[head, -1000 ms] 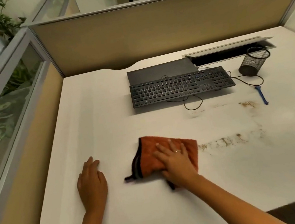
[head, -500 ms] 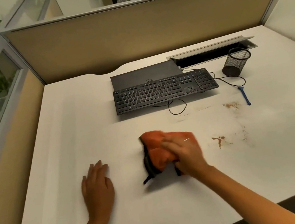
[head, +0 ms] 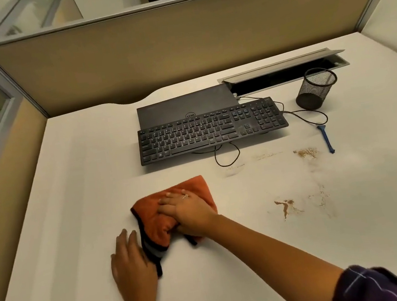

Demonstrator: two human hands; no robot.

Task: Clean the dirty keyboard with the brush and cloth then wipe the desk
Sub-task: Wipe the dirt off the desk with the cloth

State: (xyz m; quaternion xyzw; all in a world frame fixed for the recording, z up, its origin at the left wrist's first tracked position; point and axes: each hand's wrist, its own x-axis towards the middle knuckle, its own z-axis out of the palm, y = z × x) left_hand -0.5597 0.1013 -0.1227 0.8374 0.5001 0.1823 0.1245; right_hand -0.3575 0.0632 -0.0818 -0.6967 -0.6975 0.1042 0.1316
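A: Start at the hands. What is each one doing?

B: The right hand [head: 188, 209] lies flat on the orange cloth [head: 173, 212], fingers straight and close together, pressing it onto the desk [head: 57, 221] near the middle of the front half. The left hand [head: 131, 259] rests palm down, fingers extended, just beside the cloth's dark hem, toward the front edge. It holds nothing.

A: So how far along would you say the job is?

B: I judge it to be in the desk-wiping part. The keyboard [head: 211, 130] sits toward the back edge, propped on a closed laptop [head: 186, 105], and the blue brush [head: 326, 138] lies set aside on the desk to the keyboard's right, apart from both hands. Whether the keys are fully clean I cannot tell from here.

A: And what is left?

B: Brown smears [head: 285, 207] remain to the right of the cloth, and a crumb patch [head: 306, 153] sits nearer the brush, with faint streaks between. That right half looks unwiped.

A: Any containers?

B: One: a black mesh pen cup [head: 316, 89] near the back right, upright. Nothing shows inside it. Behind it the cable tray [head: 283, 72] in the desk stands open; its inside is too dark to read.
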